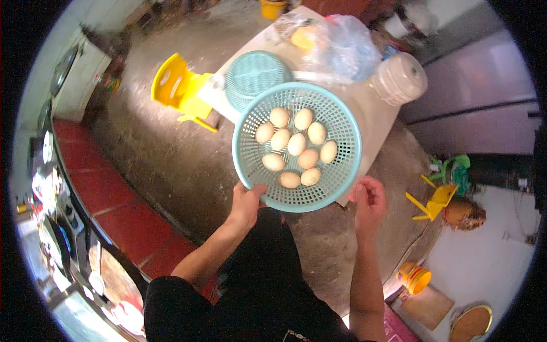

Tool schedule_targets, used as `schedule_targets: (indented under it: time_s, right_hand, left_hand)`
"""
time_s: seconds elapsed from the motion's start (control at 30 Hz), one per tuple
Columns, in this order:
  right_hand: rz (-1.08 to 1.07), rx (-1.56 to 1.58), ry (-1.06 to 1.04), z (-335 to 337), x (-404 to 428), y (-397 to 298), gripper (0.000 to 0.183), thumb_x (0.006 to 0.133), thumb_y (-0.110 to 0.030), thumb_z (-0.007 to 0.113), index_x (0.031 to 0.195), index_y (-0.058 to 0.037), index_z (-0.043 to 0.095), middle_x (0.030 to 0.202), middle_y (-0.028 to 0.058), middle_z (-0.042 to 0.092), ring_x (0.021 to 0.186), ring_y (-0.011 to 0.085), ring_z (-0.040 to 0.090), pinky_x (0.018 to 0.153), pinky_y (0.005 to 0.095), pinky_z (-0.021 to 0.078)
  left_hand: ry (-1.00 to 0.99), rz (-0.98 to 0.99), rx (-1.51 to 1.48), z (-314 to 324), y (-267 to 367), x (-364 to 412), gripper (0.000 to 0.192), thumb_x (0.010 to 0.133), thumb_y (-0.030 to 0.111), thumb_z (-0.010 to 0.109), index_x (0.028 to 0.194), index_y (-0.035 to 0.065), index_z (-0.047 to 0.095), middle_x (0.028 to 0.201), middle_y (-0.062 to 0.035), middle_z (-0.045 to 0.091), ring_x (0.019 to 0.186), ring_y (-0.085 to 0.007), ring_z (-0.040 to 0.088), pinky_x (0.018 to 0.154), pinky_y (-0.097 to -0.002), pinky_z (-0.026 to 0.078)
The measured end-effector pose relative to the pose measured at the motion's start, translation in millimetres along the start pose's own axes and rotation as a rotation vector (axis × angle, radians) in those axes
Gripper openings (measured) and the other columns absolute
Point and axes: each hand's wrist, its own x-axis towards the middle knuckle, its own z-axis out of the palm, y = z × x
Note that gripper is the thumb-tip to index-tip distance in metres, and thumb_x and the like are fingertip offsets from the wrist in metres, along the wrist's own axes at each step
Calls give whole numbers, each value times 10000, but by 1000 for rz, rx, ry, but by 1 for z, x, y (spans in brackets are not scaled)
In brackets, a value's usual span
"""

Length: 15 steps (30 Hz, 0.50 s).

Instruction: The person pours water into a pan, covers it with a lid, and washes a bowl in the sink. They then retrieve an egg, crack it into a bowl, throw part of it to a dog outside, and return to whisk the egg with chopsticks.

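A round blue-green plastic colander (297,87) is held level before me, with several pale brown eggs (296,144) lying in its bottom. My left hand (249,199) grips the rim at the lower left, thumb over the edge. Just off the lower right of the rim is my right hand (368,194), its fingers curled; whether they touch the rim or hold anything is not clear. Behind the colander, a second blue-green plastic basket (256,75) lies upside down on the table (376,128).
Clear plastic bags (346,47) and a large translucent plastic container (399,79) are on the table. A yellow chair (179,87) stands at its left side. On the left runs a counter faced with red tiles (115,213). Another yellow chair (438,201) and a yellow bucket (413,278) are at the right.
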Motion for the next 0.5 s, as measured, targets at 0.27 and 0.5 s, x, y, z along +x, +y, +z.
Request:
schedule_targets:
  time_s: [0.27, 0.5]
  right_hand:
    - [-69, -48, -316, 97, -19, -34, 131, 852, -33, 566, 977, 5, 574, 842, 34, 601, 686, 87, 561, 623, 216, 485]
    - [-223, -85, -612, 144, 3, -39, 174, 844, -4, 557, 1015, 19, 572, 879, 96, 627, 749, 131, 624, 649, 252, 503]
  left_hand:
    - [128, 145, -212, -98, 2, -66, 343, 778, -38, 469, 1120, -74, 478, 907, -145, 604, 726, -195, 614, 575, -295, 520]
    - [306, 231, -171, -114, -14, -83, 364, 766, -39, 484, 1129, -66, 498, 968, -136, 615, 828, -198, 606, 732, -310, 499]
